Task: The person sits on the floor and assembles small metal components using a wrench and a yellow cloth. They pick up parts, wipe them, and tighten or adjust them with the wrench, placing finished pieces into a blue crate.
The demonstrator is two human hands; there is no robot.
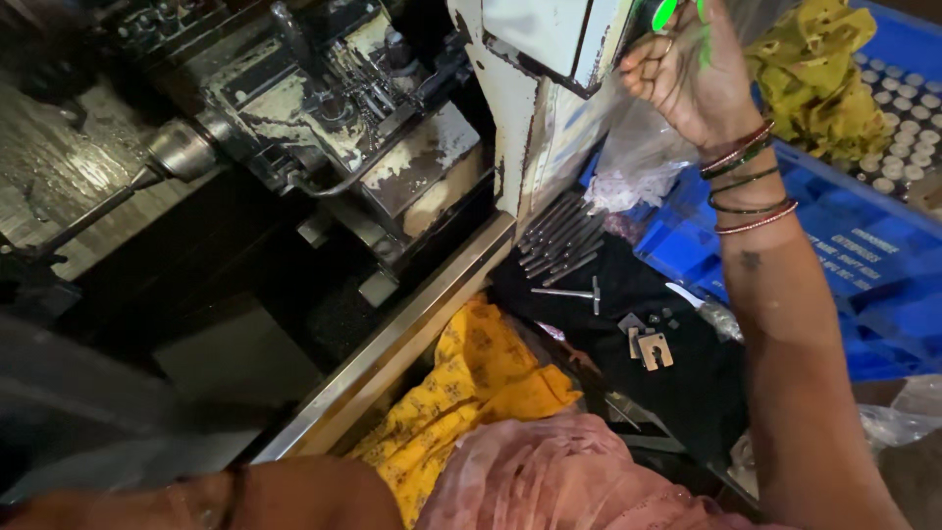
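Right hand: the right hand (692, 74) is raised at about 1 o'clock, against the white control box (549, 39) of the machine. The fingers (643, 69) are curled narrow at a green button (664, 14) on the box; I cannot tell if they press it.
Right wrist: several thin bangles (748, 182), red and green, sit around it.
Left hand: only the left forearm (196, 496) shows at 7 o'clock, low at the edge. The hand itself is out of view, so its fingers I cannot tell.
Machine: a worn lathe (334, 118) with peeling pale paint fills 10 to 12 o'clock. A long dark bar (93, 214) points out from its chuck toward 9 o'clock.
In the way: a metal rail (412, 329) runs slanted from 7 o'clock up to the centre, between the person and the machine.
Worktop: a dark worktop (687, 383) lies under the right arm. On it is a row of slim steel rods (559, 236), a small T-shaped tool (579, 291) and flat slotted metal pieces (653, 348).
Right side: a blue crate (863, 265) at 3 o'clock holds small round metal parts (908, 128), with a yellow-green rag (824, 69) at its top. A clear plastic bag (638, 162) hangs just beside the box.
Near the person: yellow printed cloth (471, 383) and pink fabric (540, 481) at 6 o'clock.
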